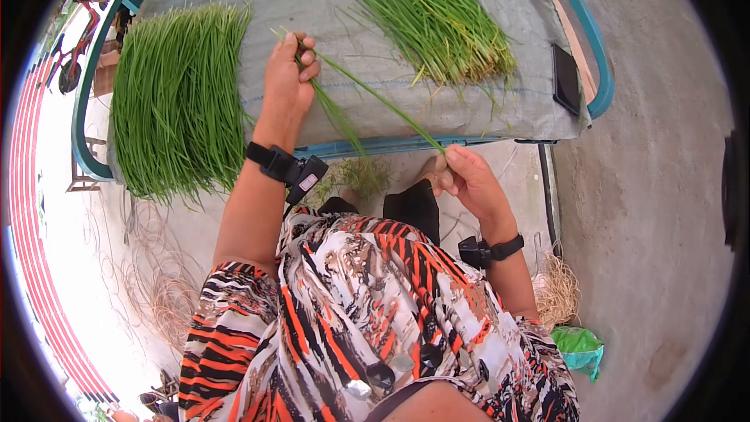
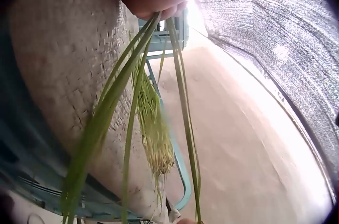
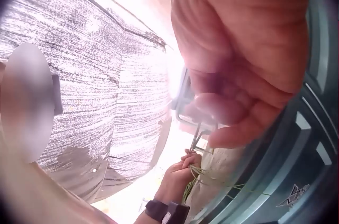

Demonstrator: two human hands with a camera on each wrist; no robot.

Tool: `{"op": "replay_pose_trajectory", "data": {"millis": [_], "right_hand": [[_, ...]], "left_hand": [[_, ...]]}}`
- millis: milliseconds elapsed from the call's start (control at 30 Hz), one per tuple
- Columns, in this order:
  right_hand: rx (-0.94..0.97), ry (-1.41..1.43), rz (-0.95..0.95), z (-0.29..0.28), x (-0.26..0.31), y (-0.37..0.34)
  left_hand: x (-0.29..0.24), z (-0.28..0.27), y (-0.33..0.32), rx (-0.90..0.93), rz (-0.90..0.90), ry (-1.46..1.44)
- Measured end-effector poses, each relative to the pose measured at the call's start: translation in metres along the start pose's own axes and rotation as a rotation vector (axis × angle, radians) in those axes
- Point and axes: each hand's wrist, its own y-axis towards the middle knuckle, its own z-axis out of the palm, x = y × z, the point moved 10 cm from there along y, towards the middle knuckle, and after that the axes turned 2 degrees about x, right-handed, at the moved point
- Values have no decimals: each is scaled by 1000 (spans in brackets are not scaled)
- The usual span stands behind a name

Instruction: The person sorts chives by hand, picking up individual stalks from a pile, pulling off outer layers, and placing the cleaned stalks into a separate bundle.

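Note:
In the head view my left hand point(image 1: 291, 82) pinches a few long green chives point(image 1: 336, 113) above the sheet-covered cart bed, some of their leaves hanging down. A thin strand of chives point(image 1: 383, 100) runs taut from there to my right hand point(image 1: 475, 184), which pinches its other end between thumb and fingers. Flat chive leaves point(image 2: 106, 110) spread below the left fingers in the left wrist view. The right wrist view has the right palm point(image 3: 243, 39) up close, its fingers curled in, with the left hand point(image 3: 177, 179) farther off.
Combed chives point(image 1: 180, 98) lie in a wide pile at left, with a looser bundle point(image 1: 430, 16) at upper right. A phone point(image 1: 566, 78) lies near the blue rail point(image 1: 590, 23). Below are trimmings point(image 1: 361, 178), straw-like strands point(image 1: 556, 291) and a green bag point(image 1: 578, 350). Another person sits at upper left.

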Motion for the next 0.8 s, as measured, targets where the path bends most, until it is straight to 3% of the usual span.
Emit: {"op": "replay_pose_trajectory", "data": {"millis": [200,633,800], "right_hand": [[-55,-33,-15,-11,0,-19],[-393,-150,-180,-50,9,-39],[-493,-194,-253,-60,15,-40]], "left_hand": [[3,-6,-3,39,-13,-74],[2,1,-1,143,-16,-170],[1,0,-3,103,5,-155]]}}
